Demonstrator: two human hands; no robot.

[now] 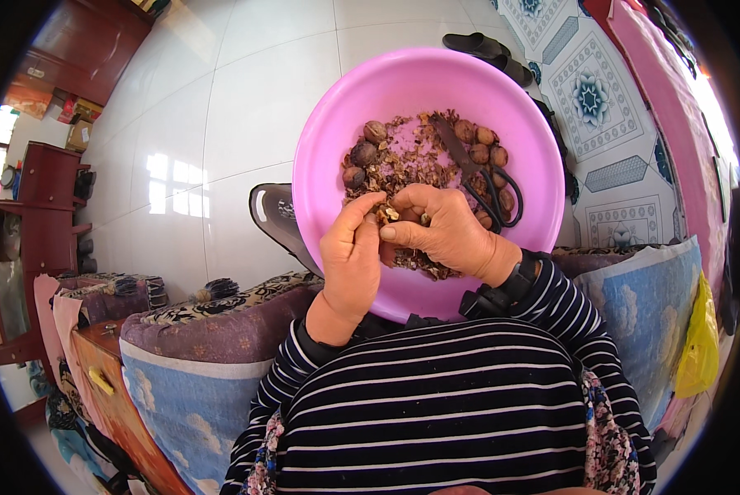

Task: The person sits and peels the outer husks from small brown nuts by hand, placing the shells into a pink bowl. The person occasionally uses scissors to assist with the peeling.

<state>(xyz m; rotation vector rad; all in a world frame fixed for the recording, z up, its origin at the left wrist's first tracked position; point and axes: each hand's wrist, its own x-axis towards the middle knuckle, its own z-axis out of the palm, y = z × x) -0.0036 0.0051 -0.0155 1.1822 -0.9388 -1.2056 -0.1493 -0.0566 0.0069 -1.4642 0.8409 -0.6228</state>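
Both hands are close together over a pink plastic basin (320, 142). Between the thumb and index finger of my left hand (352, 250) is a piece of walnut (388, 213). My right hand (447, 229) touches the same piece with its thumb, its fingers curled; a pale bit shows beside its thumb, and what lies under the palm is hidden. Broken walnut shells (407, 164) cover the basin's bottom. Whole walnuts (479, 153) lie along its right side, and several darker ones (363, 153) at its left. Black-handled scissors (462, 154) rest among the walnuts at the right, beyond my right hand.
A dark shoe (280, 216) shows beside the basin's left rim. Dark slippers (478, 46) stand on the tiled floor behind it. Cushioned seating with a blue cover (190, 396) flanks me, and a yellow plastic bag (698, 346) hangs at the right.
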